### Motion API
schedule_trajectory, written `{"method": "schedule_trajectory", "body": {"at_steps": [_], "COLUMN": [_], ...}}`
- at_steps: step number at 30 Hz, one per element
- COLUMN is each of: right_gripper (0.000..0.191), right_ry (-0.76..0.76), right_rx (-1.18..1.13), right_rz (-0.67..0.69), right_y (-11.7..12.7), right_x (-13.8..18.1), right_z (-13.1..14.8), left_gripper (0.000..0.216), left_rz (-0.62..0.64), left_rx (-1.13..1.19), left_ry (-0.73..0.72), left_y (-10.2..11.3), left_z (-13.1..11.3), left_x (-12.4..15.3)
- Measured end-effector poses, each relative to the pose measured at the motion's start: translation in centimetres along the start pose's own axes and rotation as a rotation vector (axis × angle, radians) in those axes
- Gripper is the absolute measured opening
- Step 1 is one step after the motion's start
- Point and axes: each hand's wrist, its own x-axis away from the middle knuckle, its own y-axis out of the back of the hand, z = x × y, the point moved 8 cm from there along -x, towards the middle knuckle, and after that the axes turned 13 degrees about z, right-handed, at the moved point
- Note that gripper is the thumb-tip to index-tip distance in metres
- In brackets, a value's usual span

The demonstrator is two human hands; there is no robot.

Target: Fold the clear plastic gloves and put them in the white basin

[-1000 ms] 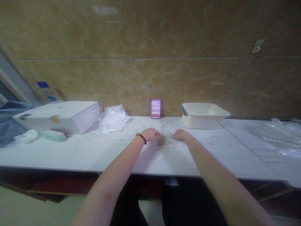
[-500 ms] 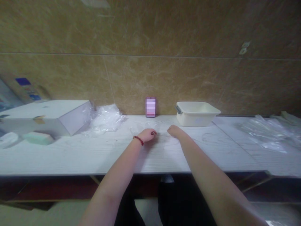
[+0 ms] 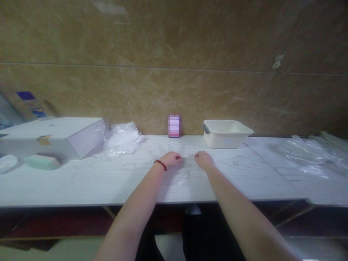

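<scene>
My left hand (image 3: 171, 159), with a red bead bracelet (image 3: 161, 165) at its wrist, is closed in a pinch above the middle of the table. Facing it a short gap away, my right hand (image 3: 203, 159) is closed too, thumb against fingers. Between and below the two hands hangs a thin clear plastic bag (image 3: 184, 179), seen mostly by its glints; its outline is hard to make out. Behind my left hand, more clear plastic (image 3: 163, 148) lies flat on the table.
A phone (image 3: 174, 126) leans on the wall. The cream plastic bin (image 3: 224, 139) with a grey handle stands behind my right hand. To the left are a white box (image 3: 81, 141), crumpled clear bags (image 3: 122, 137) and a pale green block (image 3: 42, 162). More clear bags (image 3: 301, 156) lie right.
Glints of clear plastic now show between and below my hands. My right hand has turned slightly, its fingertips now showing. The whole view has shifted a little.
</scene>
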Motion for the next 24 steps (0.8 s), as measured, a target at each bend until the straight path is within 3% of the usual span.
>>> {"method": "schedule_trajectory", "body": {"at_steps": [4,8,11,17,24], "right_gripper": [0.029,0.019,0.017,0.018,0.019], "right_ry": [0.055,0.162,0.241,0.38,0.422], "right_rx": [-0.104,-0.208,-0.32,-0.41,-0.382], "right_rz": [0.021,0.031,0.015,0.009,0.105], "right_y": [0.2,0.9,1.8,2.5,1.4], "right_x": [0.0,0.6,1.5,3.3,3.8], "right_z": [0.6,2.0,3.4,6.5,8.5], "left_gripper": [0.024,0.024,0.032,0.042,0.022], "left_rz": [-0.024,-0.091,-0.061,-0.043,-0.008], "left_rx": [0.005,0.306,0.481,1.102,1.266], "left_ry": [0.034,0.176,0.234,0.171,0.193], "left_y": [0.6,0.9,0.2,-0.9,-2.1], "left_z": [0.3,1.8,2.0,1.1,1.7], "left_x": [0.3,0.4,0.2,0.3,-0.4]}}
